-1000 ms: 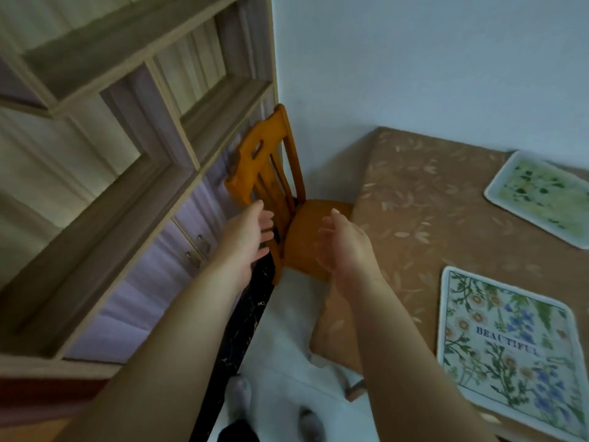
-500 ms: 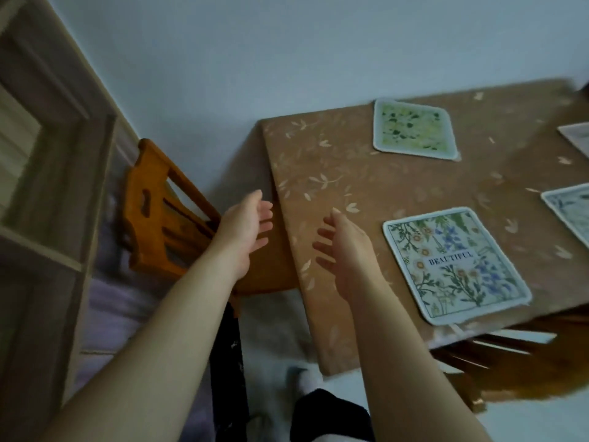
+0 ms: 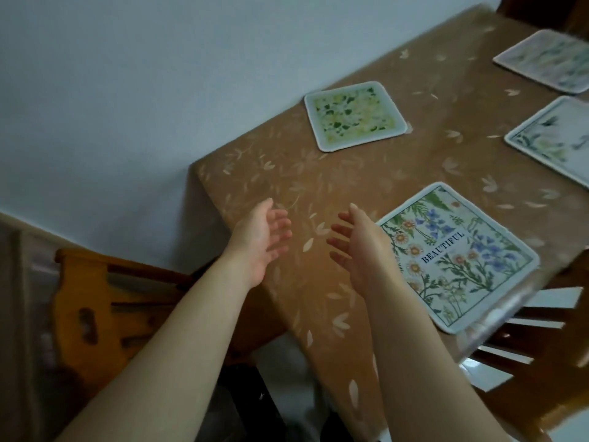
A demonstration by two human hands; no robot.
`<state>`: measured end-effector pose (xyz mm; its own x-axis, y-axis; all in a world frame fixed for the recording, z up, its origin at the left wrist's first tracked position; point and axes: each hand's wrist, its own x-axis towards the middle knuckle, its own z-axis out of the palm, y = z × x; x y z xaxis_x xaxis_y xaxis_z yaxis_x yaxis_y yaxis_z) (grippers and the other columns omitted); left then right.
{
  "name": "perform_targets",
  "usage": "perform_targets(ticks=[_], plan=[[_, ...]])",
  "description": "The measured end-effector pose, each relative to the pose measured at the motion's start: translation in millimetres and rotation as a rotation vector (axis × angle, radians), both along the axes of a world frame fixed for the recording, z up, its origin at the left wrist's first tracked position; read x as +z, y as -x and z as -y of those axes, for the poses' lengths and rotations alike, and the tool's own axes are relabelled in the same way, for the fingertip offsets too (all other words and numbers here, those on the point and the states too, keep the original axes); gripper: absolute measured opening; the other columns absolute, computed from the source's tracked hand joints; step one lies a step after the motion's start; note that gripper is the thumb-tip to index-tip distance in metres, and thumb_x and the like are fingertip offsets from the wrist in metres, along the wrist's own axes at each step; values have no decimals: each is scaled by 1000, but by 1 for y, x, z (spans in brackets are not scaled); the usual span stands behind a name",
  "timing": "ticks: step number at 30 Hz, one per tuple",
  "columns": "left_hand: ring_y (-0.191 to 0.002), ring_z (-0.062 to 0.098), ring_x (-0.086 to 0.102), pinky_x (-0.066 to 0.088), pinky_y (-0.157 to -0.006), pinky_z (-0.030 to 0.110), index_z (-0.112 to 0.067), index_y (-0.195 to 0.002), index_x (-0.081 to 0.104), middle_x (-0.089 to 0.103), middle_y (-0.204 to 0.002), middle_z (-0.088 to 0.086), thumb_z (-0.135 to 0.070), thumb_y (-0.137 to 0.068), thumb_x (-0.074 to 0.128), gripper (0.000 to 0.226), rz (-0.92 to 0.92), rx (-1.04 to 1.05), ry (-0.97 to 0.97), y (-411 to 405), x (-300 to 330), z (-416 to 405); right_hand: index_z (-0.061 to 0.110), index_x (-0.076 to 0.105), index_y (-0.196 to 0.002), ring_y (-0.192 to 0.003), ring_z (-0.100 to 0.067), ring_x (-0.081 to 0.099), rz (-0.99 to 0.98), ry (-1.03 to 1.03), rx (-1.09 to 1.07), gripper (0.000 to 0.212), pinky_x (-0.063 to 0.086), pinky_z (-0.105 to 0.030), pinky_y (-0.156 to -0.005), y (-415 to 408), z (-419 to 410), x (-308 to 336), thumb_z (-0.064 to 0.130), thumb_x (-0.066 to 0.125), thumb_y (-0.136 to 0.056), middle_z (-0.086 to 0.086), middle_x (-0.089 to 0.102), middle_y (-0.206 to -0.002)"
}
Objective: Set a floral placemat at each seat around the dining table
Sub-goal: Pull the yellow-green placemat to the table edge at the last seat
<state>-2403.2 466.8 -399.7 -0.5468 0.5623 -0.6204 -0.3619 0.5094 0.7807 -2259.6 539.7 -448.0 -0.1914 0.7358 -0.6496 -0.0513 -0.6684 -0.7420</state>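
Several floral placemats lie on the brown leaf-print dining table (image 3: 334, 173). One with blue and orange flowers and the word BEAUTIFUL (image 3: 455, 253) lies at the near edge. A green and yellow one (image 3: 355, 115) lies near the wall. Two pale ones (image 3: 551, 59) (image 3: 554, 141) lie at the right. My left hand (image 3: 261, 237) and my right hand (image 3: 360, 247) are held out over the table's near left corner, palms facing each other, fingers apart, holding nothing. My right hand is just left of the BEAUTIFUL mat.
An orange wooden chair (image 3: 105, 311) stands at the table's left end, against the white wall (image 3: 159, 90). A dark wooden chair (image 3: 526, 339) is tucked under the near side at the right. Another chair back (image 3: 541, 11) shows at the far right corner.
The view has swung right from the shelf unit and orange chair onto the table, bringing more placemats into sight. Both hands stay open and empty, now over the table corner.
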Motion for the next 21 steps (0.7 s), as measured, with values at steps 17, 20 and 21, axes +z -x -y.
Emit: perform_targets(ticks=[17,20,21], plan=[[-101,29,68,53,-95,46,-10,-114,67,71,-113,13,-44,-103,44,42,202,-191,-110,119,-5,-103,22,69,-113,-97,-24,73,36,-2,-255,35,57,-37,-76,101,-50,22,50,50,-102,-1,75,-108],[-100,28,68,54,-95,46,-10,-115,67,71,-112,12,-43,-103,45,42,241,-189,-116,131,-11,-126,20,67,-117,-98,-25,73,32,10,-261,37,58,-39,-78,113,-63,17,49,50,-102,-3,74,-110],[-102,28,69,54,-94,46,-10,-115,67,71,-113,12,-43,-103,45,42,242,-193,-112,134,-15,-134,19,67,-116,-99,-25,73,28,19,-269,36,58,-40,-81,116,-71,14,48,50,-103,-4,74,-111]])
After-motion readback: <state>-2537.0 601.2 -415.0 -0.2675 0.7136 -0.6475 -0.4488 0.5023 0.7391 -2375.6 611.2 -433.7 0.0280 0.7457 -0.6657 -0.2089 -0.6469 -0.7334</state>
